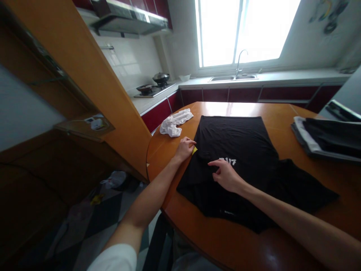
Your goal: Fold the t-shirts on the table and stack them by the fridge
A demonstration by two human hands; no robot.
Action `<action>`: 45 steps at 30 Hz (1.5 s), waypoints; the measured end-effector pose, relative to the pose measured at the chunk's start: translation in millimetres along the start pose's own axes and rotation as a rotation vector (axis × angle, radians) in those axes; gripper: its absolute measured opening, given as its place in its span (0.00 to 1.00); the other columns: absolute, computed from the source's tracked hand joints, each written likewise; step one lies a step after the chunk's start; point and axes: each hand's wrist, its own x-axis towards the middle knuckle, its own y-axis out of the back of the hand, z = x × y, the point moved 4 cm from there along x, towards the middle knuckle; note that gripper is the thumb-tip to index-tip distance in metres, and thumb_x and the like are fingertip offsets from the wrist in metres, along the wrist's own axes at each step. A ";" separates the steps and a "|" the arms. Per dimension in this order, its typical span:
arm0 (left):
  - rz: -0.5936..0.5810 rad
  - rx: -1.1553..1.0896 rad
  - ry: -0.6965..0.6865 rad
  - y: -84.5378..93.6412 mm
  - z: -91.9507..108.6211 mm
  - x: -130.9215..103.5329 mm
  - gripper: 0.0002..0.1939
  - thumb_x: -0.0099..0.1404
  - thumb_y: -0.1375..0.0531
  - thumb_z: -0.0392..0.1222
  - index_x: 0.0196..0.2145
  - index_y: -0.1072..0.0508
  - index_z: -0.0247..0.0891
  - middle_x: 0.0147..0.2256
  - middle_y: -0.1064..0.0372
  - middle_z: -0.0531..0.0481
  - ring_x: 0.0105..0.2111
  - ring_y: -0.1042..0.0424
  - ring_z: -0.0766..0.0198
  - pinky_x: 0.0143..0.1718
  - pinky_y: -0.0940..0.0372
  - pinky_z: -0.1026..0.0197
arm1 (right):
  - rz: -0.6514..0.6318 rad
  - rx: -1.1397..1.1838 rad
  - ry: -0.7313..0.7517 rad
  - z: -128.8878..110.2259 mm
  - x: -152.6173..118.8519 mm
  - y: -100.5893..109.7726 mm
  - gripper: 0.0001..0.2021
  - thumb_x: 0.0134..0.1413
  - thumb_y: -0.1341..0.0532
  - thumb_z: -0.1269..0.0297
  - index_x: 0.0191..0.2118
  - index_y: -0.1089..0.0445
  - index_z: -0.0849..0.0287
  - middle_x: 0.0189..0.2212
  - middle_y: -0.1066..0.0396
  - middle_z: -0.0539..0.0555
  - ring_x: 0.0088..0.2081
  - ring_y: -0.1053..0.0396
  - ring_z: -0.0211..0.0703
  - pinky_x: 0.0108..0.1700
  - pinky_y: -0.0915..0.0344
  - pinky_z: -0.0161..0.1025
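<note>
The black garment [234,135] was thin-looking matt cloth, finely creased. Beneath it, the wooden surface [284,131] looked smooth and glossy, with a bright sheen toward its far edge. The white cloth [172,123] was matt and crumpled, while the range hood [126,23] and tap [238,63] had a shiny metal finish.

In the middle of the frame, a black shirt [237,135] with white lettering lies spread on the wooden bench [287,139]. The left hand [185,148] is at its left edge, beside a small yellow piece [194,150]; the right hand [226,175], thumb and forefinger apart, is over the lettering. A crumpled white cloth [175,122] lies left of upper centre, folded clothes [332,137] at the right edge, a sink [234,78] at upper centre.
</note>
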 end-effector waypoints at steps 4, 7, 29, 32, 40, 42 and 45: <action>0.008 -0.006 -0.113 2.6 18.4 -3.0 0.13 0.66 0.40 0.32 0.44 0.19 0.41 0.43 0.27 0.46 0.48 0.28 0.57 0.55 0.33 0.56 | 0.050 -0.287 0.131 -16.7 -9.5 5.1 0.20 0.55 0.40 0.74 0.54 0.26 0.61 0.56 0.32 0.62 0.47 0.26 0.49 0.51 0.27 0.45; -0.070 -0.014 -0.200 -4.5 31.9 -8.0 0.14 0.70 0.43 0.35 0.49 0.21 0.41 0.50 0.26 0.46 0.53 0.29 0.57 0.59 0.36 0.55 | 0.130 -0.489 0.252 -34.8 -15.5 8.4 0.19 0.61 0.43 0.71 0.56 0.27 0.60 0.59 0.34 0.64 0.57 0.33 0.56 0.59 0.33 0.50; 0.032 -0.129 -0.004 -6.4 1.4 4.9 0.17 0.68 0.47 0.33 0.50 0.24 0.34 0.48 0.24 0.41 0.50 0.26 0.57 0.57 0.33 0.55 | 0.034 -0.544 0.014 -33.0 71.9 23.7 0.13 0.64 0.41 0.64 0.50 0.24 0.58 0.51 0.24 0.60 0.52 0.27 0.50 0.51 0.35 0.39; 0.039 -0.134 0.011 -4.7 -2.2 5.0 0.15 0.67 0.46 0.32 0.47 0.22 0.35 0.46 0.23 0.43 0.49 0.25 0.58 0.55 0.32 0.56 | -0.027 -0.539 -0.080 -28.3 99.2 16.4 0.10 0.62 0.37 0.60 0.46 0.23 0.56 0.47 0.22 0.59 0.48 0.26 0.50 0.45 0.35 0.38; 0.096 -0.156 0.101 4.3 -19.3 8.0 0.16 0.66 0.47 0.28 0.42 0.21 0.36 0.43 0.22 0.45 0.46 0.24 0.60 0.53 0.31 0.58 | -0.145 -0.584 -0.096 -28.9 114.8 11.6 0.05 0.53 0.31 0.66 0.36 0.24 0.58 0.41 0.22 0.56 0.43 0.27 0.45 0.40 0.37 0.35; 0.100 -0.156 0.114 4.0 -21.6 8.6 0.15 0.66 0.47 0.28 0.41 0.21 0.35 0.42 0.22 0.44 0.44 0.24 0.60 0.51 0.30 0.59 | -0.121 -0.562 -0.052 -31.5 115.1 13.8 0.05 0.54 0.34 0.68 0.38 0.24 0.58 0.41 0.23 0.54 0.42 0.27 0.42 0.39 0.38 0.33; 0.087 -0.156 0.117 2.2 -20.3 8.5 0.14 0.66 0.46 0.29 0.41 0.21 0.34 0.42 0.22 0.44 0.43 0.23 0.60 0.50 0.30 0.59 | -0.039 -0.521 0.010 -33.9 114.8 15.7 0.08 0.56 0.37 0.70 0.42 0.25 0.58 0.41 0.23 0.54 0.41 0.28 0.42 0.39 0.38 0.34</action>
